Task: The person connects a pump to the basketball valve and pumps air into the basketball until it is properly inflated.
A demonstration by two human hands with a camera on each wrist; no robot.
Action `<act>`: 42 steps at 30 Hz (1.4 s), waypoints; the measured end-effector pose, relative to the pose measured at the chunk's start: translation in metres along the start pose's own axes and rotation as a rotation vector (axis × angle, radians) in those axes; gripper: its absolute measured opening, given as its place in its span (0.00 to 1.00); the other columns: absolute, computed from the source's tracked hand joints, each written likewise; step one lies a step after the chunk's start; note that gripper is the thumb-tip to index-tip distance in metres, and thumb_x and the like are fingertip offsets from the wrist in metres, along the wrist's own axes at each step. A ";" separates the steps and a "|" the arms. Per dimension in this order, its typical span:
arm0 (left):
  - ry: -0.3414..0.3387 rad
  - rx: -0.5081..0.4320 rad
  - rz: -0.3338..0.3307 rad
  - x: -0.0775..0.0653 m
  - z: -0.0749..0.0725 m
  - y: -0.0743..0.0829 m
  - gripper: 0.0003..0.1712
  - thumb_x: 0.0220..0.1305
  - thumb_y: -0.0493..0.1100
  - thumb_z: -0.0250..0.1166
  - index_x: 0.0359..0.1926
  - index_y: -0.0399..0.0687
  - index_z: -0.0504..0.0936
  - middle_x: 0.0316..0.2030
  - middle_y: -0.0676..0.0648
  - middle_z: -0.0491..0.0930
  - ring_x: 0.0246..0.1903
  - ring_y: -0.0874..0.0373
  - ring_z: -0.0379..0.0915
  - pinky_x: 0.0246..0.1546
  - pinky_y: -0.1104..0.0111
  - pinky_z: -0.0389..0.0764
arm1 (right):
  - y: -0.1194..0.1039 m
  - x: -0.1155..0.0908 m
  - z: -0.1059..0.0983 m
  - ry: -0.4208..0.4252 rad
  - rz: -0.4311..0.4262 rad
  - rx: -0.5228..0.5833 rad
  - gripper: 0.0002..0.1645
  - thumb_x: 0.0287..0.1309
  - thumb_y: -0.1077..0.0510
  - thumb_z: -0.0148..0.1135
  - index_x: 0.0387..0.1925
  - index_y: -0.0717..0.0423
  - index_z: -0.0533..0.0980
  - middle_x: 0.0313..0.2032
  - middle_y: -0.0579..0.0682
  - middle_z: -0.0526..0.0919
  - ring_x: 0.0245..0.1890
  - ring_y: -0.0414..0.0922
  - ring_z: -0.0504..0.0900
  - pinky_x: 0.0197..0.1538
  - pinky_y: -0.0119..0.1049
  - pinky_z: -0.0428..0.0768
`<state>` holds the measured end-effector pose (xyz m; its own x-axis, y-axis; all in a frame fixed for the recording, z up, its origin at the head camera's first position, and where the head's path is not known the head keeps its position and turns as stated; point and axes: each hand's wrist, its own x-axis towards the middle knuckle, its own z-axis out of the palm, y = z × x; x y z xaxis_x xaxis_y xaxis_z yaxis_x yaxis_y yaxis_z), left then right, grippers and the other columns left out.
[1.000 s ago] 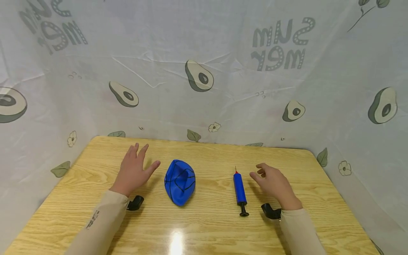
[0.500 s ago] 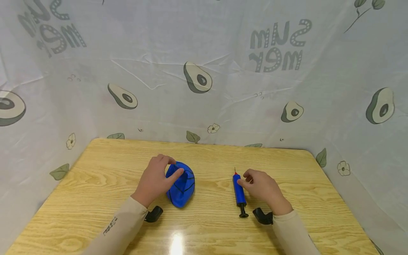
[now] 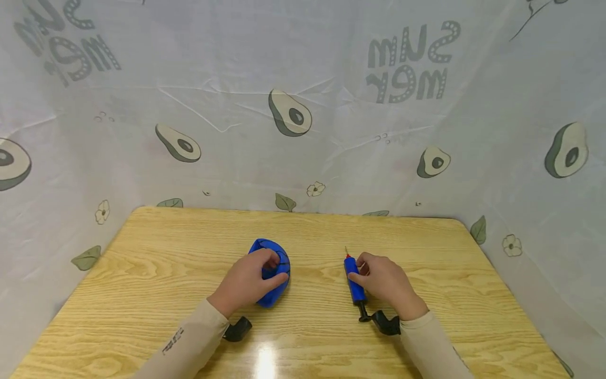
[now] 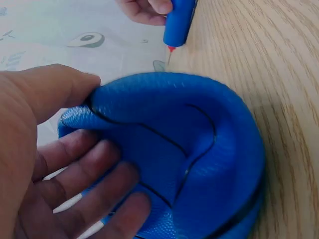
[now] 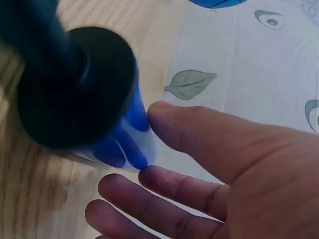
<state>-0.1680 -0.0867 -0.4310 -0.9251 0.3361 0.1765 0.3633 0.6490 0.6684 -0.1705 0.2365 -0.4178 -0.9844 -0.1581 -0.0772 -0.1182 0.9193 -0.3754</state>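
A deflated blue ball with black lines and a caved-in top lies on the table. My left hand reaches over its left side. In the left wrist view, the thumb is right at the ball's folded rim, and the loosely bent fingers spread in front of the hollow. A blue hand pump with a black handle, red tip and thin needle lies to the right. Beside its barrel is my right hand, thumb and index fingertips right at the blue surface. The other fingers are spread, not wrapped round the barrel.
Both things rest on a light wood-grain table. A pale curtain printed with avocados and leaves stands behind and at both sides. Black camera mounts jut from both wrists, the right one close to the pump handle.
The left hand has moved right, from beside the ball to over it, its fingers bending. My right hand has come left to the pump. Ball and pump lie about where they were.
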 end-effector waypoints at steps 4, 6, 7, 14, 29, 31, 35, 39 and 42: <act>-0.036 0.000 0.079 -0.001 -0.002 0.000 0.11 0.69 0.47 0.71 0.47 0.52 0.81 0.41 0.57 0.82 0.40 0.63 0.79 0.42 0.64 0.82 | -0.001 0.002 0.002 -0.012 -0.013 0.016 0.19 0.65 0.48 0.71 0.48 0.56 0.80 0.39 0.50 0.87 0.37 0.46 0.85 0.39 0.45 0.84; -0.048 0.030 0.135 -0.001 -0.004 0.000 0.11 0.69 0.44 0.70 0.49 0.50 0.81 0.43 0.55 0.83 0.40 0.62 0.79 0.42 0.64 0.82 | -0.002 0.003 0.002 -0.017 -0.023 0.027 0.19 0.65 0.48 0.71 0.48 0.56 0.79 0.40 0.50 0.87 0.37 0.46 0.85 0.39 0.45 0.84; -0.048 0.054 0.166 -0.001 -0.005 -0.001 0.11 0.69 0.42 0.69 0.51 0.49 0.82 0.44 0.54 0.83 0.41 0.62 0.80 0.43 0.64 0.83 | -0.002 0.004 0.002 -0.018 -0.025 0.034 0.18 0.65 0.49 0.72 0.48 0.56 0.79 0.40 0.50 0.87 0.38 0.46 0.85 0.39 0.45 0.84; 0.010 0.215 0.312 0.004 -0.011 -0.007 0.14 0.68 0.34 0.67 0.52 0.49 0.86 0.45 0.54 0.82 0.40 0.61 0.78 0.41 0.64 0.82 | -0.003 0.013 0.003 -0.014 -0.044 0.056 0.14 0.64 0.53 0.73 0.46 0.55 0.80 0.38 0.49 0.86 0.37 0.45 0.84 0.39 0.44 0.83; 0.042 0.072 0.054 0.012 -0.026 -0.019 0.22 0.69 0.50 0.70 0.60 0.47 0.81 0.56 0.49 0.82 0.56 0.51 0.79 0.57 0.53 0.80 | 0.001 0.022 0.005 0.000 -0.045 0.031 0.15 0.63 0.54 0.73 0.48 0.56 0.82 0.42 0.51 0.87 0.41 0.48 0.86 0.43 0.47 0.84; 0.058 0.088 0.046 0.015 -0.023 -0.014 0.25 0.68 0.55 0.72 0.59 0.48 0.82 0.55 0.49 0.83 0.58 0.50 0.79 0.59 0.53 0.79 | 0.001 0.022 0.005 -0.003 -0.045 0.025 0.15 0.63 0.54 0.73 0.48 0.55 0.82 0.42 0.51 0.87 0.41 0.47 0.85 0.42 0.47 0.84; 0.056 0.124 0.034 0.020 -0.018 -0.005 0.22 0.67 0.53 0.73 0.57 0.49 0.85 0.54 0.47 0.84 0.57 0.48 0.79 0.59 0.52 0.79 | 0.000 0.023 0.006 0.001 -0.048 0.018 0.15 0.63 0.53 0.73 0.48 0.55 0.82 0.42 0.51 0.87 0.40 0.47 0.85 0.41 0.46 0.84; 0.031 0.103 0.051 0.021 -0.018 -0.002 0.17 0.69 0.47 0.71 0.55 0.47 0.85 0.54 0.46 0.84 0.58 0.48 0.79 0.58 0.52 0.80 | 0.000 0.024 0.007 0.006 -0.054 0.015 0.15 0.63 0.53 0.73 0.48 0.55 0.83 0.42 0.51 0.87 0.40 0.47 0.85 0.41 0.46 0.84; 0.030 0.094 0.116 0.021 -0.019 -0.004 0.13 0.70 0.43 0.70 0.53 0.47 0.85 0.52 0.47 0.85 0.56 0.49 0.79 0.58 0.53 0.79 | 0.001 0.024 0.007 0.004 -0.056 0.015 0.15 0.63 0.54 0.73 0.48 0.55 0.83 0.42 0.51 0.87 0.41 0.47 0.85 0.43 0.47 0.84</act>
<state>-0.1914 -0.0950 -0.4166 -0.8788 0.3931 0.2706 0.4752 0.6688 0.5717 -0.1938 0.2315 -0.4265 -0.9769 -0.2075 -0.0518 -0.1711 0.9036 -0.3926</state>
